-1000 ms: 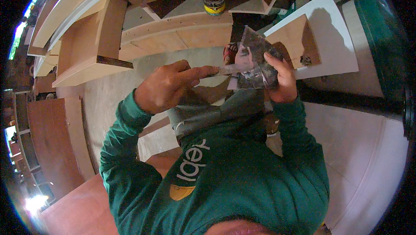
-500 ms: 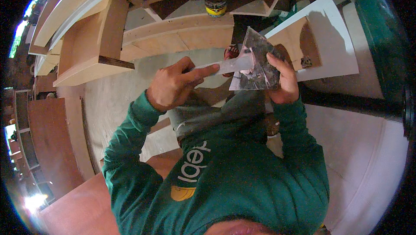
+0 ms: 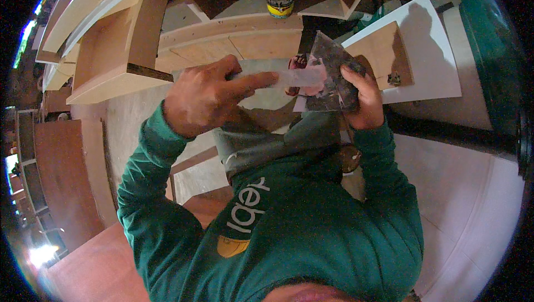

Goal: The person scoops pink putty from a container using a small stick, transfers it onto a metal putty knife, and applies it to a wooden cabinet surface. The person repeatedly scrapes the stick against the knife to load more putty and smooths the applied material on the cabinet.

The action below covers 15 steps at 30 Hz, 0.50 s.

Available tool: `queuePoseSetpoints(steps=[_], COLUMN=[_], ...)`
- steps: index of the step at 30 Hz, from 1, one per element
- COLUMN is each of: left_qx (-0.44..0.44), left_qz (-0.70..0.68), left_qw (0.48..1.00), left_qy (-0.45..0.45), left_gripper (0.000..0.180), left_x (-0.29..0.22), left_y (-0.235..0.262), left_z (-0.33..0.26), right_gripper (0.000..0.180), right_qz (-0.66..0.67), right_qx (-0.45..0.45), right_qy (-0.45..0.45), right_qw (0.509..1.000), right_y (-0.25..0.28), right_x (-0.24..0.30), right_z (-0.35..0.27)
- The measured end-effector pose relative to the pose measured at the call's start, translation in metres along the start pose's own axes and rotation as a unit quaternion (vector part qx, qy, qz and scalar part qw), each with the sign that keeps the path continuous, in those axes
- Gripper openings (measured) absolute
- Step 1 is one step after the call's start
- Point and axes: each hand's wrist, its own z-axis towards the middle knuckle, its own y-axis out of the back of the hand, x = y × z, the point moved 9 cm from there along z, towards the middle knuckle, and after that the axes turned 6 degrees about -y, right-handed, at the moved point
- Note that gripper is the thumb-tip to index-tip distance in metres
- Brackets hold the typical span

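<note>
My left hand (image 3: 200, 99) is closed on a putty knife, its index finger stretched along the tool toward the blade. The pale knife blade (image 3: 290, 78), smeared by motion, lies over pink putty (image 3: 315, 81). That putty sits on a dark, stained flat plate (image 3: 335, 57) with angled edges. From the plate's right side my right hand (image 3: 367, 101) grips it, thumb on top and the other fingers hidden beneath. Most of the knife's handle is covered by my left hand.
A yellow and black can (image 3: 280, 4) stands among the wooden framing at the far side. An open wooden box (image 3: 105, 51) juts out at the left. On the right, a brown board (image 3: 384, 57) lies on a white panel (image 3: 434, 62). A bright lamp shines at lower left.
My left hand has moved left and looks larger, with the knife blade drawn a little left on the plate. More pink putty shows there. My right hand and the plate have barely moved.
</note>
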Motion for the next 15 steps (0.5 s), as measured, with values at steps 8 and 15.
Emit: queuePoseSetpoints(steps=[8, 15], left_qx=[0.067, 0.089], left_qz=[0.082, 0.097], left_qw=[0.994, 0.991], left_qy=[0.001, -0.034], left_gripper=[0.074, 0.076], left_x=[0.003, 0.0], left_y=[0.017, 0.029], left_z=[0.008, 0.025], right_gripper=[0.029, 0.03], right_qz=[0.207, 0.192], right_qx=[-0.079, -0.076], right_qy=[-0.129, -0.132], right_qw=[0.966, 0.969], right_y=[-0.005, -0.007], right_x=[-0.021, -0.023], right_z=[-0.006, -0.005])
